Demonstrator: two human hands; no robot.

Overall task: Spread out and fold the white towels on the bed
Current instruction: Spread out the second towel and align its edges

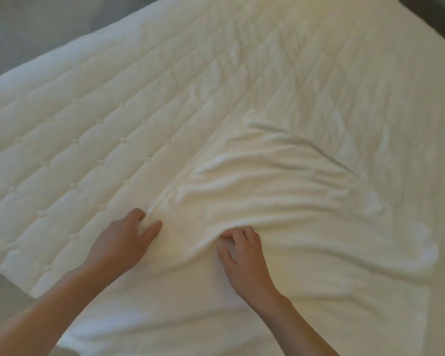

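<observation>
Your left hand (125, 240) pinches the towel (280, 201) by its edge and your right hand (242, 253) bunches a fold (fingertips buried in cloth). The towel lies rumpled on the bed (88, 124), its near end cut off.

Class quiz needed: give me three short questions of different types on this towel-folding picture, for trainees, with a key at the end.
1. True or false: the white towel lies flat and smooth on the quilted bed.
2. How many hands touch the towel? A) none B) one C) two
3. Fill in, curled or straight: the right hand has its fingers ___ into a fold of the towel.

Key: 1 false, it is wrinkled. 2 C, the left hand is at its edge too. 3 curled.
</observation>
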